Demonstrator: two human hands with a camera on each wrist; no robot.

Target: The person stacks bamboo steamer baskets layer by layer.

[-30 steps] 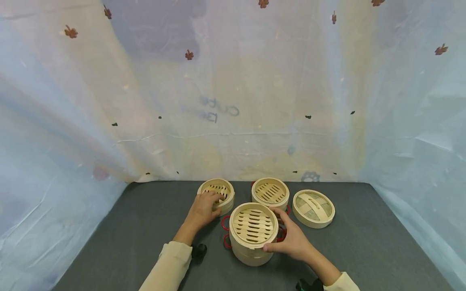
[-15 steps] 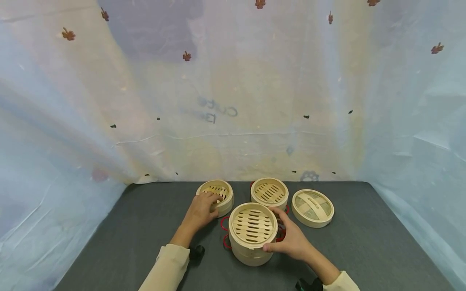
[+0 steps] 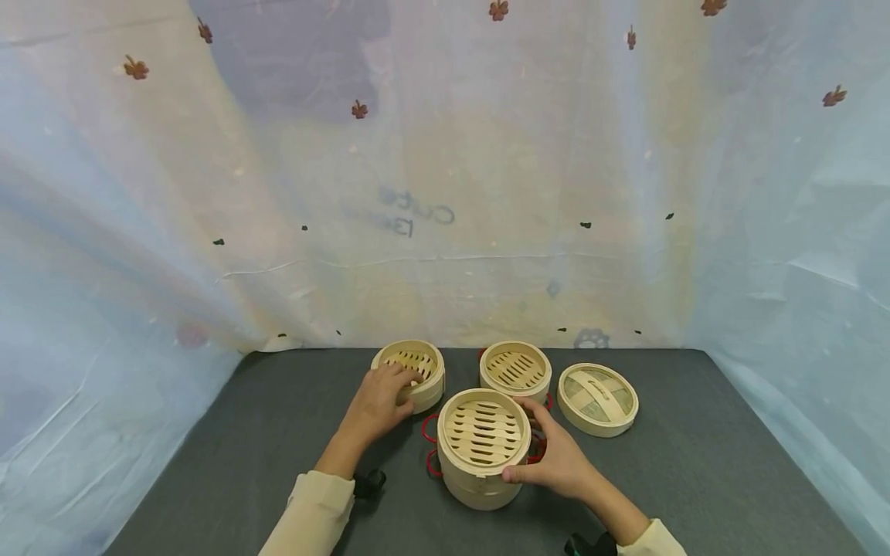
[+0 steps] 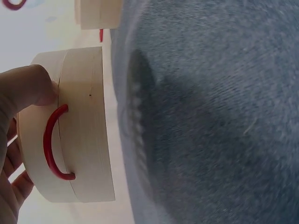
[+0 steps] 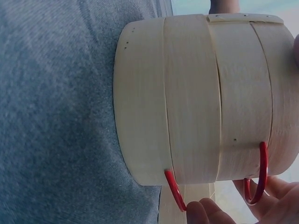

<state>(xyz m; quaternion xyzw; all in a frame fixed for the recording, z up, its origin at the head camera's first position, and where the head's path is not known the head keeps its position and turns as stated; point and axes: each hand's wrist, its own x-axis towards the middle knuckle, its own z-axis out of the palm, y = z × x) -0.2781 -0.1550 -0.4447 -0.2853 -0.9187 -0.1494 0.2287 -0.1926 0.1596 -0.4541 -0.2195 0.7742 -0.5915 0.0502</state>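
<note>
My left hand (image 3: 376, 400) grips a bamboo steamer basket (image 3: 426, 398) at the back left. Its fingers reach over the rim and its thumb presses the outer wall. In the left wrist view this basket (image 4: 86, 121) shows a red side handle, and pale background shows between its lower edge and the grey cloth. My right hand (image 3: 556, 459) holds a taller stack of steamer baskets (image 3: 484, 486) in front, thumb at the near rim, fingers around the right side. The right wrist view shows the stack's (image 5: 191, 98) wall, with fingertips beside its red handles.
A third steamer basket (image 3: 516, 369) stands behind the stack. Right of it lies a round bamboo lid (image 3: 598, 399) with a woven top and a cross strip. Grey cloth (image 3: 695, 463) covers the table; a pale printed curtain (image 3: 445, 154) hangs behind and at both sides.
The left hand and its basket have shifted slightly left, away from the stack. My right hand and the stack have stayed in place.
</note>
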